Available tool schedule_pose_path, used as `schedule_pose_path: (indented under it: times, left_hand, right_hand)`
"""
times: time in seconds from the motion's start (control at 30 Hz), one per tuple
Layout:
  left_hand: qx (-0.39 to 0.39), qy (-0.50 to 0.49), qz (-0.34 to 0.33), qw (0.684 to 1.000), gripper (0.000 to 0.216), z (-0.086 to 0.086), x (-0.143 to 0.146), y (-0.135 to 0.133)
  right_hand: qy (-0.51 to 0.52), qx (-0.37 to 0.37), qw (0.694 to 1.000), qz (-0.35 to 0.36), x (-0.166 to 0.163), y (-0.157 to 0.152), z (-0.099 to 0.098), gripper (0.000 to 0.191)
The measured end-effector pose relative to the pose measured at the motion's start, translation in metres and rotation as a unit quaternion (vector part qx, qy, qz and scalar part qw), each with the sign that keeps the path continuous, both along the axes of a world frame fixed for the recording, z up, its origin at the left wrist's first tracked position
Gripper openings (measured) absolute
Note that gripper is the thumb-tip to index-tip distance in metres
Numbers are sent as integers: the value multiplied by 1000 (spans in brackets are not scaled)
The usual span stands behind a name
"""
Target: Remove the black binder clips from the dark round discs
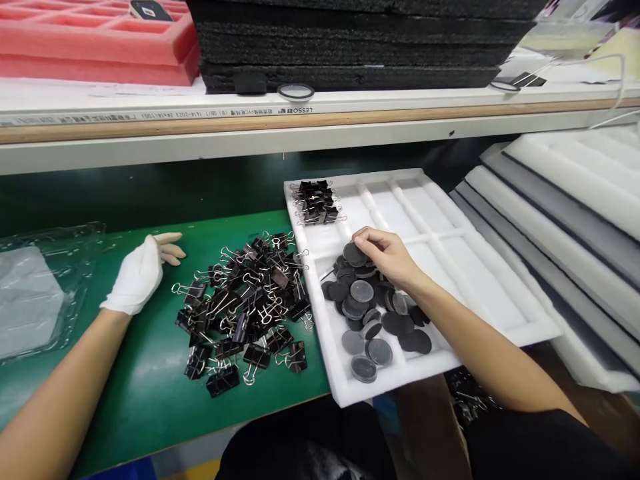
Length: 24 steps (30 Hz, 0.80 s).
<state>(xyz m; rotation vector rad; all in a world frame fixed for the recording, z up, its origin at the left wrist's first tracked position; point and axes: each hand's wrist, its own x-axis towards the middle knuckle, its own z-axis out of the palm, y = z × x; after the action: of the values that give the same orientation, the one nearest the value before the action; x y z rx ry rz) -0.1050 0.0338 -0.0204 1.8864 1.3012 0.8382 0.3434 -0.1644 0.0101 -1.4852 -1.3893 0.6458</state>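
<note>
My left hand [137,275] wears a white glove that leaves some fingertips bare. It rests on the green tabletop, fingers stretched out, with nothing in it. To its right lies a loose heap of black binder clips [250,297] with silver wire handles. My bare right hand [387,253] is over the white foam tray [453,230], its thumb and fingers pinched on the edge of a black round disc [354,254]. Below it, many similar black and grey discs [361,291] lie jumbled in a near compartment. Several binder clips [315,200] are packed together in the tray's far left compartment.
A clear plastic tray [75,300] lies at the left on the green table [150,393]. Stacked white and grey foam trays [565,200] lean at the right. Above runs a shelf [225,133] carrying black foam sheets [350,47], pink foam [100,47] and a round ring [295,92].
</note>
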Motion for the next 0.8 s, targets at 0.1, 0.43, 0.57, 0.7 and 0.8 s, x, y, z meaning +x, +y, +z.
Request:
schedule_pose_path:
  times: [0.1, 0.43, 0.57, 0.7, 0.8]
  left_hand:
    - [-3, -7, 0, 1000, 89, -1, 0, 1]
    - [0, 2, -3, 1000, 87, -4, -3, 4]
    - [1, 5, -1, 1000, 86, -5, -5, 4]
    - [0, -1, -2, 1000, 88, -4, -3, 3]
    - [2, -1, -4, 1000, 89, -3, -2, 1]
  right_hand:
    - [35, -16, 999, -29, 0, -1, 0, 52]
    - [-64, 82, 994, -39, -3, -10, 18, 38]
    - [-181, 69, 981, 25, -3, -13, 17, 28]
    - [-219, 74, 972, 37, -4, -14, 15, 23]
    - [-197, 131, 972, -3, -5, -15, 15, 20]
